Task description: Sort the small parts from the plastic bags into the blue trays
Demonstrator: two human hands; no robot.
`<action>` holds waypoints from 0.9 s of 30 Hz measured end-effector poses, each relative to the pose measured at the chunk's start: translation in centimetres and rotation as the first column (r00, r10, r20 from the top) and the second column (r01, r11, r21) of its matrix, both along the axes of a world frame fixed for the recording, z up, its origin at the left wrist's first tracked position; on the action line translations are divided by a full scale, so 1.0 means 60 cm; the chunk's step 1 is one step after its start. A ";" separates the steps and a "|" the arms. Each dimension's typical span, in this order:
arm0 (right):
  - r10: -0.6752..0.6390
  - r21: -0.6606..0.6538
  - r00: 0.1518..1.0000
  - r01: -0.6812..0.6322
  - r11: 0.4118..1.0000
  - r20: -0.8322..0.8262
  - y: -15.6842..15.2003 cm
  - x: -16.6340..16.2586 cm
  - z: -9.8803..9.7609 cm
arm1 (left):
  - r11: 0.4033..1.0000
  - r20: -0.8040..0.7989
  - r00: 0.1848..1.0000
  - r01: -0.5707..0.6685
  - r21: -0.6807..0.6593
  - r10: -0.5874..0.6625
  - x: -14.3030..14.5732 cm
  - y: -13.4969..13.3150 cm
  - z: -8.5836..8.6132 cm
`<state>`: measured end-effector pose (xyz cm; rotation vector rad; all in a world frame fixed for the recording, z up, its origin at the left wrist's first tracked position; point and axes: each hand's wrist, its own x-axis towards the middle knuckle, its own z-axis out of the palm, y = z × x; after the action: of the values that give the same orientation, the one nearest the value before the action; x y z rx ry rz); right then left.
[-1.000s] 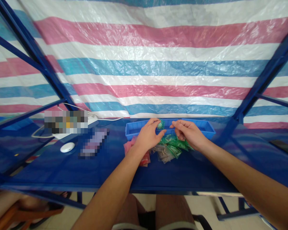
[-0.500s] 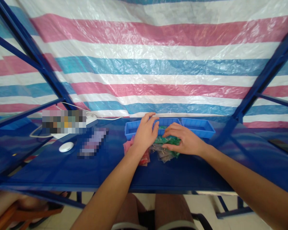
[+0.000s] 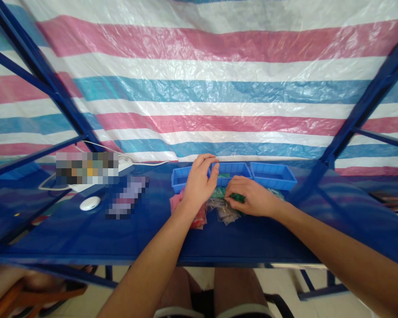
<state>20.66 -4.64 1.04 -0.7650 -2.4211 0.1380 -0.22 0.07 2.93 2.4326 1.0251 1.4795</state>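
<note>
Tightly, right hand (image 3: pixel 254 196) pinches green packets (image 3: pixel 238 197), partly hidden by the fingers, just beside clear packets (image 3: pixel 227 213). Left hand (image 3: pixel 201 182) half open, thumb apart, over blue bins (image 3: pixel 177 182); palm unseen. Its wrist partly covers red packets (image 3: pixel 199 218). Bare table (image 3: pixel 252 243) toward near edge. Any packet print too small to read.

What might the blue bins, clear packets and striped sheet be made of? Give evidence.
Blue bins: probably moulded plastic, slightly glossy, with stiff straight walls.
Clear packets: likely thin plastic film, shiny, translucent and creased.
Striped sheet: seemingly plastic tarpaulin, shiny, its wrinkles catching glare.
</note>
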 end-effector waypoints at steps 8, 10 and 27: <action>-0.208 -0.168 0.925 0.161 0.972 -0.316 -0.001 0.007 0.001 | 0.996 0.053 0.995 0.081 -0.036 -0.079 0.002 -0.013 0.013; -0.310 -0.294 0.849 0.194 0.936 -0.428 0.006 0.010 -0.003 | 0.987 0.032 0.993 0.120 -0.103 -0.118 0.004 -0.018 0.015; -0.360 -0.573 0.581 -0.232 0.786 -0.729 0.024 0.007 0.001 | 0.827 0.225 0.922 0.384 -0.410 -0.316 0.011 -0.003 -0.002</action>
<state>21.05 -3.21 1.12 -0.8117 -1.3878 1.0764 0.43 -0.13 2.81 2.0104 0.7307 1.1285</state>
